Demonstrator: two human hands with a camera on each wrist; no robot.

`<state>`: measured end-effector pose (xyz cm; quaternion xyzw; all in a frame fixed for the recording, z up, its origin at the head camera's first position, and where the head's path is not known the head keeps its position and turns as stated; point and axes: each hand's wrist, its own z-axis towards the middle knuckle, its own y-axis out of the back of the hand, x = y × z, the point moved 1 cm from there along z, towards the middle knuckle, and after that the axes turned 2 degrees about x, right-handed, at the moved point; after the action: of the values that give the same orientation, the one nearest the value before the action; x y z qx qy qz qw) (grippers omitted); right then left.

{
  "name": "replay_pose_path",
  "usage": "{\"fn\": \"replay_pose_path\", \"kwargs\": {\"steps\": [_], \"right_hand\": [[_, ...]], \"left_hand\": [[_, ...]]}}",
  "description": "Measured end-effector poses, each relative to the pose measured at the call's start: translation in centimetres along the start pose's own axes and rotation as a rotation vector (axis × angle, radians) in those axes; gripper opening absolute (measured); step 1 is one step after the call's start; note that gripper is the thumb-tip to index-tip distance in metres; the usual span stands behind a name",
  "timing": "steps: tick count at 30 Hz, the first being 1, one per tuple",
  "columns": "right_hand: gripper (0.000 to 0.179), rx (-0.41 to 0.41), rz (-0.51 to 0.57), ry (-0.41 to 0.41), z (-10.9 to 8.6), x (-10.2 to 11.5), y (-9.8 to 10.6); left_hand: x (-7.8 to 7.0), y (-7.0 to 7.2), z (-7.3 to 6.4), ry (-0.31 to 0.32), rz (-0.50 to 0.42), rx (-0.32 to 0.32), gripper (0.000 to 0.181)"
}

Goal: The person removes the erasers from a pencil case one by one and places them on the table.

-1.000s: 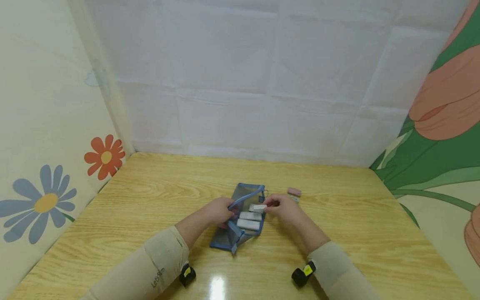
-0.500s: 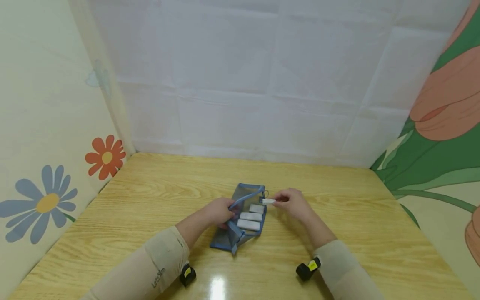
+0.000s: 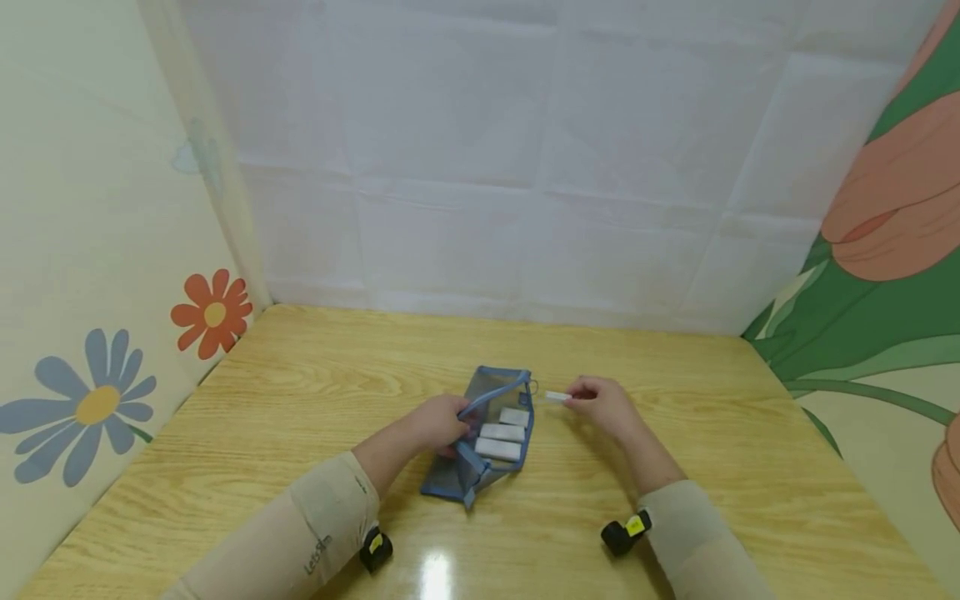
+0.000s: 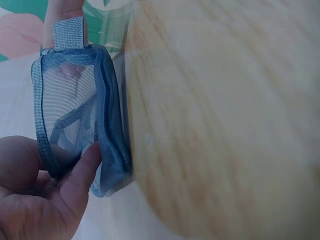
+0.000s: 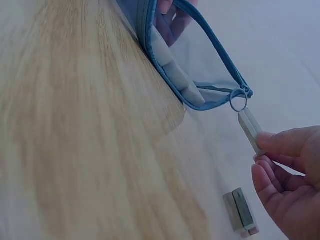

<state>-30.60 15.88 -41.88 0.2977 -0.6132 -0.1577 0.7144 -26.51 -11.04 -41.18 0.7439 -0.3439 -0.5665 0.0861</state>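
A blue-edged mesh zip pouch lies on the table with its mouth gaping to the right. My left hand grips the pouch at its opening; in the left wrist view the thumb presses the mesh side. Three white blocks rest in a row inside. Just right of the pouch, my right hand pinches a small white block between thumb and fingertips. The right wrist view places this block close to the ring on the zipper.
Below the right hand in its wrist view, small blocks lie on the table, one with a pinkish end. The wooden table meets a white cloth backdrop behind. Flower-painted walls stand at both sides.
My right hand has drawn the small white block out of the pouch and moved it rightward. It now covers the pink and bluish blocks seen earlier. The left hand stays put.
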Motion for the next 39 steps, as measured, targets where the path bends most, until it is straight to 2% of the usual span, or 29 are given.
{"fn": "replay_pose_path", "kwargs": {"steps": [10, 20, 33, 39], "right_hand": [[0.012, -0.037, 0.030, -0.059, -0.2, -0.7, 0.4], [0.009, 0.003, 0.098, -0.121, -0.5, -1.5, 0.7], [0.010, -0.013, 0.053, -0.109, -0.4, -2.5, 0.8], [0.011, -0.046, -0.022, -0.163, -0.5, -2.8, 0.7]], "left_hand": [[-0.2, 0.0, 0.0, -0.001, -0.016, -0.005, 0.023], [-0.3, 0.0, 0.0, 0.000, -0.005, -0.007, 0.022], [-0.4, 0.0, -0.1, 0.006, 0.001, -0.011, 0.021], [-0.1, -0.1, 0.0, -0.017, 0.002, -0.008, 0.024]]}}
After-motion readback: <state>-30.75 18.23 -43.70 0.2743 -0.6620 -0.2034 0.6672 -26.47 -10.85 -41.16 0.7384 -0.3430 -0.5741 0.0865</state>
